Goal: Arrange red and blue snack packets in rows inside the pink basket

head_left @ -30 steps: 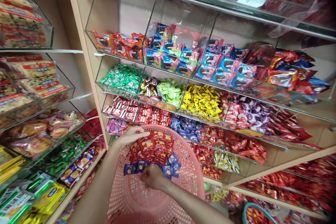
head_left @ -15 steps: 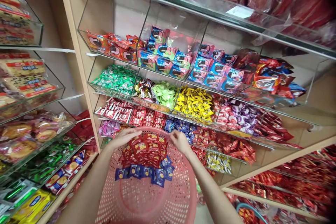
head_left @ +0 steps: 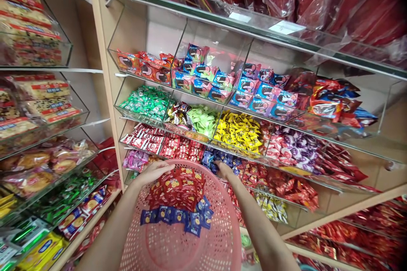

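A pink perforated basket is tilted toward me, holding red packets and several dark blue packets. My left hand grips its far rim at the upper left. Past the rim on the right, my right hand reaches into the shelf compartment of dark blue packets; its fingertips are among them, partly hidden, and whether they hold one cannot be made out.
Clear-fronted shelf bins hold green sweets, yellow packets, purple sweets and blue-pink packs. Wrapped biscuits fill shelves at left. A glass shelf edge crosses above. A wooden rail slants at lower right.
My right hand has left the basket's rim and moved forward into the blue packets. My left hand stays on the rim. The shelves appear slightly lower and further right.
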